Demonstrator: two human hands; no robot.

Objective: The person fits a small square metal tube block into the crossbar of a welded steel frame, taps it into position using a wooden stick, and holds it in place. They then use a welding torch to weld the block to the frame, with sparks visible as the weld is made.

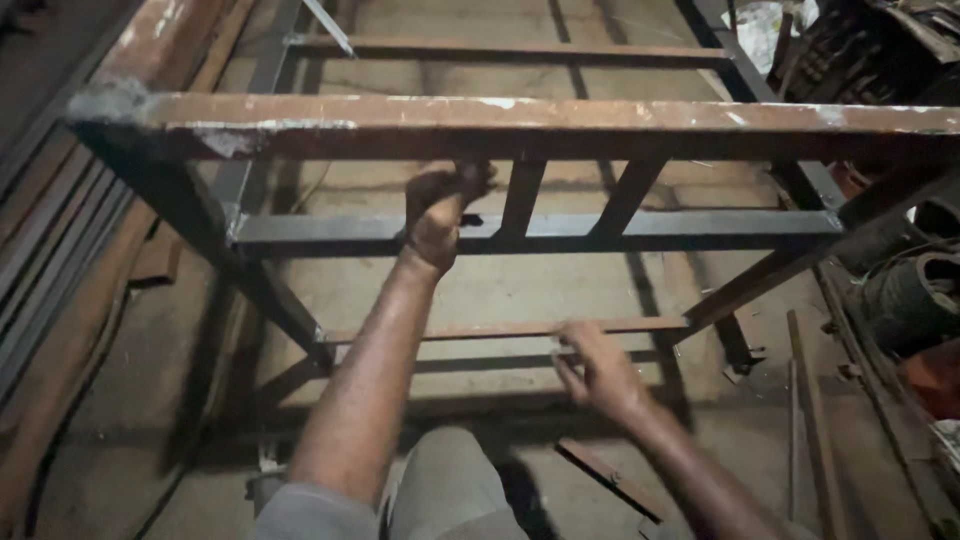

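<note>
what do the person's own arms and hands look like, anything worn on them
Both forearms are bare, with no sleeves reaching the wrists. The left hand and the right hand wear no gloves, and no watch, ring or band shows, though the picture is dim and a little blurred. Both hands look smudged with dark workshop grime.

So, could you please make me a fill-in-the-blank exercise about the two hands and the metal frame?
1. The left hand grips a ____ bar of the metal frame.
2. The right hand reaches toward the ____ thin bar.
3. The frame stands on the ____.

Missing words: horizontal; lower; floor
</note>
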